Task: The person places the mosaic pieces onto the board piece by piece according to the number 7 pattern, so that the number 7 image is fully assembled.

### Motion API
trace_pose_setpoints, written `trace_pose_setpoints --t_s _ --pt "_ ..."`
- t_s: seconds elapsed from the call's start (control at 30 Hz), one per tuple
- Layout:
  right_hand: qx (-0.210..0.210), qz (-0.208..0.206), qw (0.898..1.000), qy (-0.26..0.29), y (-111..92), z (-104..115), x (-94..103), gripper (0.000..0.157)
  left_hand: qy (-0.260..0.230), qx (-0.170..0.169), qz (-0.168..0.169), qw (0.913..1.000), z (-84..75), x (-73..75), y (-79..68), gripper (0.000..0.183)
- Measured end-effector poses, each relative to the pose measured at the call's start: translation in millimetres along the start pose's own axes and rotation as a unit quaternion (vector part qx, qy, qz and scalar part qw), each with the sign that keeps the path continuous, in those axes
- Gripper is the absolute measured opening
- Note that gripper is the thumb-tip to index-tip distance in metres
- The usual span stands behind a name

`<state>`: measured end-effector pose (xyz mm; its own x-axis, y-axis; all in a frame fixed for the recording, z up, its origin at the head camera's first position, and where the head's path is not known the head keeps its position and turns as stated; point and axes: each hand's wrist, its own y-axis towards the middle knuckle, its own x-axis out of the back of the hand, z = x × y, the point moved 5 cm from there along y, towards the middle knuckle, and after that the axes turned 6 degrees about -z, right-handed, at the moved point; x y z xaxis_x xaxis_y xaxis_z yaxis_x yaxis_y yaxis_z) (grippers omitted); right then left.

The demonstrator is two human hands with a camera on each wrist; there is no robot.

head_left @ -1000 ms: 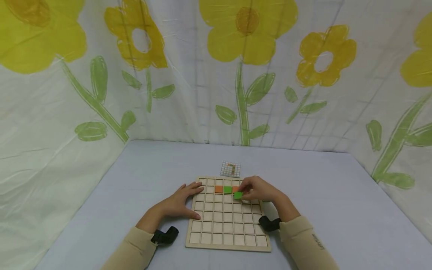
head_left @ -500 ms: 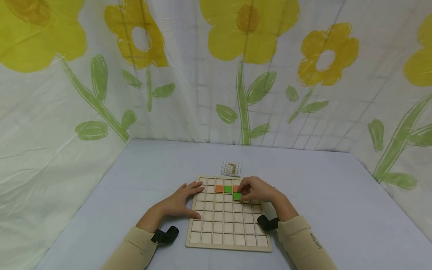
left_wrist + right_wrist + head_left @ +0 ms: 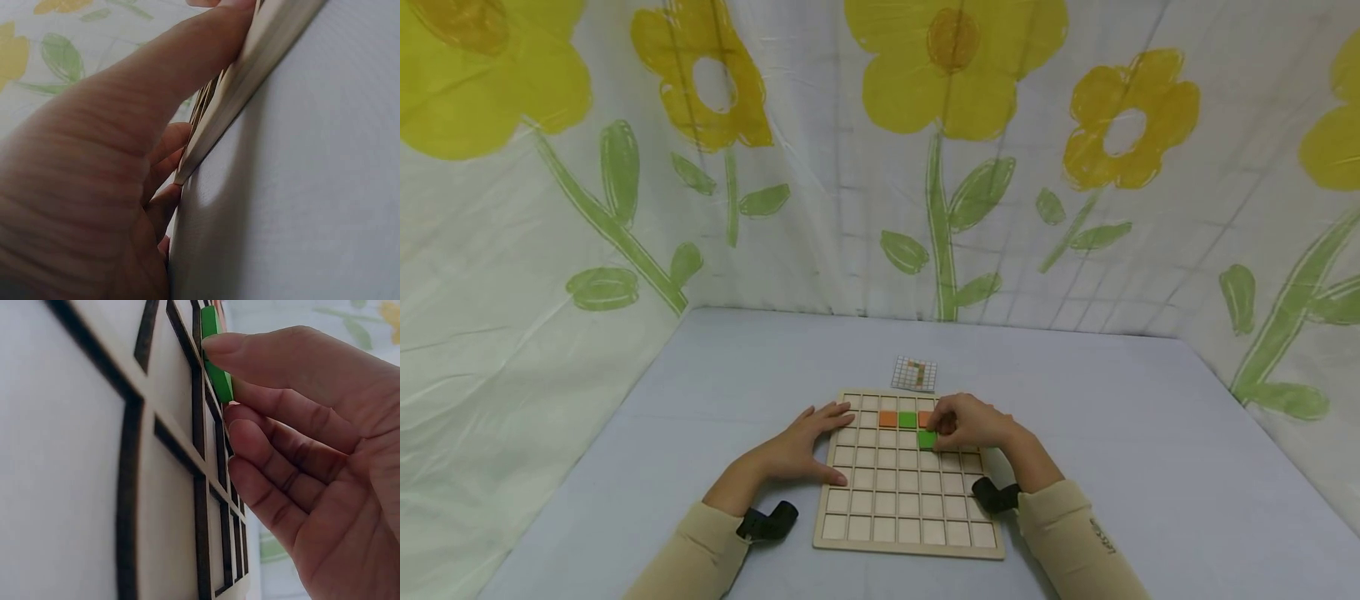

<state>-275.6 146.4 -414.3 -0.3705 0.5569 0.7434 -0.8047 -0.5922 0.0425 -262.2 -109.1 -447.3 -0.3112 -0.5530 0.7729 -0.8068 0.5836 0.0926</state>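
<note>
A wooden grid board lies on the table before me. In one of its upper rows sit an orange tile, a green tile and another orange tile, partly covered by fingers. My right hand pinches a second green tile between thumb and finger, at the cell just below the right orange one. In the right wrist view this held tile stands tilted at the grid's ribs. My left hand rests with fingers spread on the board's left edge, thumb over the rim.
Beyond the board lies a small printed grid card with orange and green squares. A bit of orange peeks out behind the right hand. A flower-printed curtain hangs at the back of the pale table.
The right hand has lowered the green tile slightly toward me, into line with the cell under the right orange tile. The left hand has stayed in place.
</note>
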Motion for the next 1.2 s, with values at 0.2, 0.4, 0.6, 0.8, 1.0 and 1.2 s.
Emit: trace_pose_setpoints --t_s 0.2,0.4,0.6,0.8,1.0,1.2 --pt "-0.004 -0.002 1.0 0.003 -0.4 1.1 0.7 0.018 -0.002 -0.003 0.0 1.0 -0.6 0.2 0.4 0.095" --pt "-0.009 -0.005 1.0 0.004 -0.3 1.2 0.8 0.019 -0.004 -0.005 0.002 1.0 -1.2 0.3 0.5 0.094" --pt "-0.007 -0.034 0.999 0.004 1.2 1.0 4.5 0.024 -0.002 -0.006 0.001 1.0 -0.7 0.4 1.0 0.095" --pt "-0.028 -0.055 0.998 -0.009 2.8 -3.2 5.1 0.038 -0.004 -0.007 0.003 1.0 -0.3 0.2 1.1 0.095" --pt "-0.034 -0.06 0.998 -0.012 -0.2 -3.1 6.7 0.039 -0.007 -0.008 0.006 0.9999 -0.9 -0.4 0.1 0.094" --pt "-0.046 -0.096 0.994 -0.021 -12.4 -6.7 21.4 0.038 -0.009 -0.013 0.002 0.9999 -1.7 0.3 -0.1 0.094"
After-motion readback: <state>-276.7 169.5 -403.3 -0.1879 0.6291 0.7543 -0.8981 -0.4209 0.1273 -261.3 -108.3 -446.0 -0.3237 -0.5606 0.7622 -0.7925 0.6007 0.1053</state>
